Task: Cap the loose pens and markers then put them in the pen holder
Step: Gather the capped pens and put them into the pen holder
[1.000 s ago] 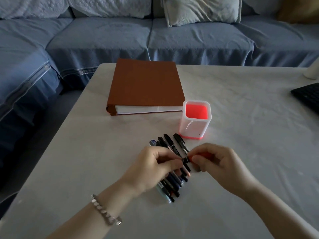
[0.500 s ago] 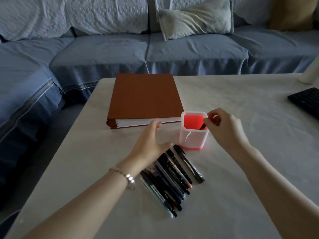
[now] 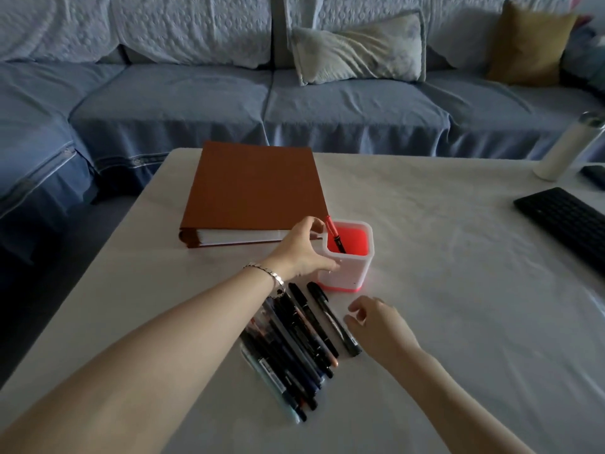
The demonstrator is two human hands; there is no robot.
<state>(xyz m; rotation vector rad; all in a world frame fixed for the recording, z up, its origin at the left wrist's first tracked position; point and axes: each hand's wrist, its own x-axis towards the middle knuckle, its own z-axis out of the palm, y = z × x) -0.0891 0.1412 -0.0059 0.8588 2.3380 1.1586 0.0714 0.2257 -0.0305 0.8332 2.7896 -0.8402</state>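
Where the left hand (image 3: 302, 253) is: on the left side of the pen holder (image 3: 352, 271). The thumb is on the near wall and the fingers curl over the far rim, so it holds the holder.
Right hand (image 3: 379, 326): low over the table (image 3: 458, 306), just beside the black marker (image 3: 334, 317). Its fingers are a little bent and hold nothing. I cannot tell if a fingertip touches the marker.
Both hands: apart, with the left one farther away and the right one nearer.
Pen holder: white, with a red inside and a red bottom edge. It stands up on the table, just past the far end of the pens (image 3: 291, 348).
Red pen (image 3: 334, 234): in the holder, leaning on the far left corner, red end up and dark end down.
Black marker: flat on the table, at the right side of the bunch.
Pens: a bunch of dark ones lying side by side between the two arms.
Bracelet (image 3: 266, 273): silver, on the left wrist.
Brown binder (image 3: 255, 191): closed and flat, its near edge close behind the holder.
Keyboard (image 3: 566, 221): black, at the right edge of the table.
White bottle (image 3: 569, 145): at the far right corner.
Sofa (image 3: 294, 109): blue, behind the table, with a pale cushion (image 3: 357, 47) and a yellow cushion (image 3: 527, 44).
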